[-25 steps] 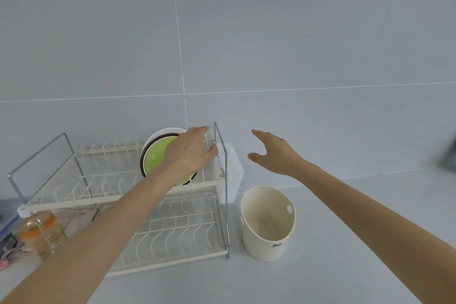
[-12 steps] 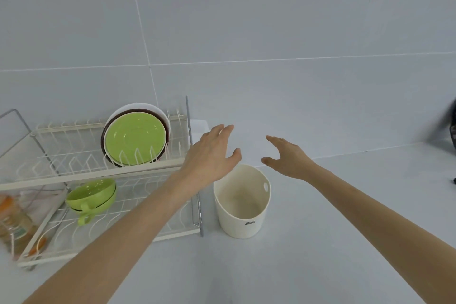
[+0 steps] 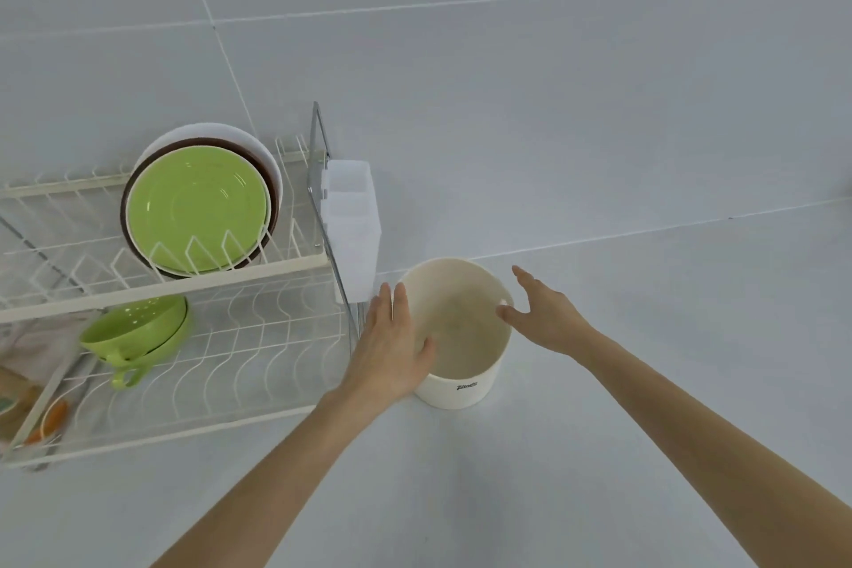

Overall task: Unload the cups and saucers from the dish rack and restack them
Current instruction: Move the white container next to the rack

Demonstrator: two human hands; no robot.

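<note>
Both hands, my left hand (image 3: 392, 348) and right hand (image 3: 544, 318), were open beside the cream tub (image 3: 461, 337), gripping nothing, and I feared bumping it over.

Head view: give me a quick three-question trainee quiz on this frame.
1. True or false: the green saucer stands on edge in the rack's upper tier.
2. Which tier holds the green cups? A upper, B lower.
3. Fill in: both hands, left hand and right hand, flank the cream ____.

Key: 1 true; 2 B; 3 bucket.
</note>
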